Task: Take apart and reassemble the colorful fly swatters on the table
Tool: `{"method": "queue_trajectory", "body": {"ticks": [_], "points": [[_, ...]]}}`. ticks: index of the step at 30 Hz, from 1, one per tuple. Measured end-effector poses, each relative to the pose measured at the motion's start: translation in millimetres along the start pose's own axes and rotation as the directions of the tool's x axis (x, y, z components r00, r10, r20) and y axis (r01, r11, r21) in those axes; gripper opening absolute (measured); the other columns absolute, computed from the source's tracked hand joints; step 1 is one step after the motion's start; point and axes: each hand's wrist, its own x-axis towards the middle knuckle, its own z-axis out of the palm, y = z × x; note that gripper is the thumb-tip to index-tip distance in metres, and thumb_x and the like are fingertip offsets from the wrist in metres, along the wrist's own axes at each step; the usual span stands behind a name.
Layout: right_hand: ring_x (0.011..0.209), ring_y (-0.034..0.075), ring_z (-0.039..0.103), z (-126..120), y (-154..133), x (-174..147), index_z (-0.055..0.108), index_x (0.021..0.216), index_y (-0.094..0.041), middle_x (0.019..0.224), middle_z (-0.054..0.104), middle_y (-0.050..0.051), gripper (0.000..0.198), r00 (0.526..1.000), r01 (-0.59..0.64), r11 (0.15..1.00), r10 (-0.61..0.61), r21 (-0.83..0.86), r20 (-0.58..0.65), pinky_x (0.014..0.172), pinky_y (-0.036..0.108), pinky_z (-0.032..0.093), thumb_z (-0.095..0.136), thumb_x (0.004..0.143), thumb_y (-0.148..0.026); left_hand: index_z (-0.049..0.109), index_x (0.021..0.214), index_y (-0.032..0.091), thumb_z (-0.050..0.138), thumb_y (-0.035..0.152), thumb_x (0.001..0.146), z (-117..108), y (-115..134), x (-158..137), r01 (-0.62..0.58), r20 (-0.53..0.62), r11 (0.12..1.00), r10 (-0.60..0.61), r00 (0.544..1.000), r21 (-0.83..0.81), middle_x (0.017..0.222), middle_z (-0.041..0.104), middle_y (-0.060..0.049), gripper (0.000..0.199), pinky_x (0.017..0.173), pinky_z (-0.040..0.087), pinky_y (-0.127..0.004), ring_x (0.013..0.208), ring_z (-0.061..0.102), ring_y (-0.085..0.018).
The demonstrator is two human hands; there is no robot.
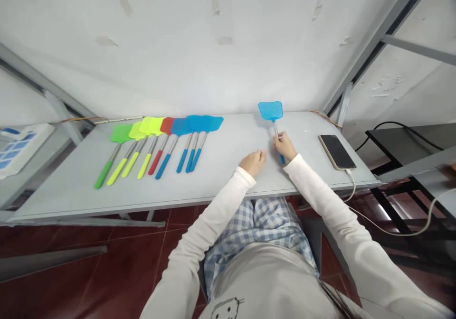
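Note:
A blue fly swatter (270, 110) with a mesh head and a metal shaft is held near the middle of the shaft by my right hand (285, 146), its head towards the wall. Part of its blue handle shows below my fingers. My left hand (252, 163) is curled closed just left of it, at the table top, with nothing visible in it. To the left, several more fly swatters lie in an overlapping row: a green one (104, 173), yellow ones (144, 165), a red one (156, 161) and blue ones (198, 160), handles towards me.
The narrow grey table (135, 199) runs along a white wall (160, 72). On its right side lies a phone (337, 151) with a white charging cable (352, 186) hanging over the front edge. Metal frame posts (344, 105) stand at both ends.

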Motion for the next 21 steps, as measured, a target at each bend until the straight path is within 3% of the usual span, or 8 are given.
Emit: {"method": "queue_trajectory", "body": {"ticks": [2, 5, 6, 7, 11, 14, 21], "points": [[0.066, 0.020, 0.056, -21.1, 12.0, 7.7, 0.042, 0.093, -0.021, 0.067, 0.061, 0.003, 0.009, 0.999, 0.004, 0.981, -0.014, -0.195, -0.052, 0.072, 0.031, 0.042, 0.044, 0.091, -0.030, 0.062, 0.106, 0.013, 0.035, 0.026, 0.097, -16.0, -27.7, -0.9, 0.137, -0.178, 0.986, -0.119, 0.977, 0.093, 0.107, 0.067, -0.015, 0.031, 0.095, 0.044, -0.034, 0.105, 0.061, -0.022], [0.082, 0.027, 0.061, -46.9, 28.7, 14.0, 0.050, 0.100, -0.014, 0.088, 0.067, 0.017, 0.018, 0.993, -0.037, 0.894, -0.015, -0.446, -0.114, 0.077, 0.035, 0.042, 0.043, 0.090, -0.027, 0.053, 0.119, 0.005, 0.049, 0.026, 0.089, -41.3, -76.9, -2.1, 0.430, -0.477, 0.875, -0.286, 0.831, 0.222, 0.127, 0.054, -0.026, 0.037, 0.100, 0.038, -0.046, 0.120, 0.050, -0.034], [0.090, 0.030, 0.061, -52.1, 33.5, 15.0, 0.052, 0.101, -0.010, 0.095, 0.066, 0.022, 0.022, 0.992, -0.046, 0.853, -0.024, -0.520, -0.128, 0.080, 0.037, 0.042, 0.044, 0.089, -0.026, 0.052, 0.120, 0.004, 0.051, 0.025, 0.088, -48.0, -91.9, -2.3, 0.508, -0.526, 0.831, -0.335, 0.782, 0.225, 0.130, 0.051, -0.029, 0.039, 0.100, 0.037, -0.048, 0.121, 0.048, -0.037], [0.097, 0.033, 0.060, -55.3, 37.8, 15.8, 0.054, 0.103, -0.007, 0.102, 0.064, 0.026, 0.026, 0.989, -0.053, 0.810, -0.037, -0.585, -0.142, 0.083, 0.040, 0.042, 0.044, 0.087, -0.025, 0.052, 0.118, 0.004, 0.052, 0.027, 0.087, -53.3, -104.7, -2.3, 0.545, -0.529, 0.807, -0.367, 0.765, 0.228, 0.128, 0.052, -0.029, 0.038, 0.099, 0.037, -0.050, 0.120, 0.048, -0.039], [0.112, 0.042, 0.052, -57.7, 50.3, 19.5, 0.056, 0.108, 0.004, 0.114, 0.058, 0.034, 0.038, 0.975, -0.094, 0.685, -0.084, -0.723, -0.205, 0.090, 0.048, 0.039, 0.046, 0.083, -0.024, 0.053, 0.116, 0.007, 0.054, 0.029, 0.087, -62.6, -129.7, -1.4, 0.570, -0.484, 0.785, -0.411, 0.773, 0.244, 0.125, 0.054, -0.028, 0.036, 0.095, 0.040, -0.049, 0.118, 0.051, -0.039], [0.110, 0.041, 0.054, -60.7, 55.0, 22.4, 0.054, 0.113, 0.005, 0.113, 0.059, 0.033, 0.041, 0.974, -0.097, 0.663, -0.090, -0.742, -0.207, 0.089, 0.048, 0.040, 0.044, 0.086, -0.024, 0.052, 0.119, 0.005, 0.053, 0.027, 0.088, -64.9, -129.9, 0.2, 0.572, -0.475, 0.782, -0.417, 0.775, 0.248, 0.126, 0.053, -0.029, 0.038, 0.096, 0.042, -0.046, 0.119, 0.052, -0.037], [0.106, 0.032, 0.056, -81.0, 52.6, 16.2, 0.056, 0.111, -0.009, 0.112, 0.060, 0.023, 0.035, 0.987, -0.094, 0.667, -0.033, -0.739, -0.155, 0.089, 0.041, 0.041, 0.049, 0.091, -0.036, 0.055, 0.115, 0.005, 0.043, 0.015, 0.087, -70.9, -130.4, 4.1, 0.487, -0.418, 0.825, -0.350, 0.838, 0.286, 0.121, 0.058, -0.027, 0.032, 0.096, 0.044, -0.044, 0.118, 0.055, -0.034]]}}
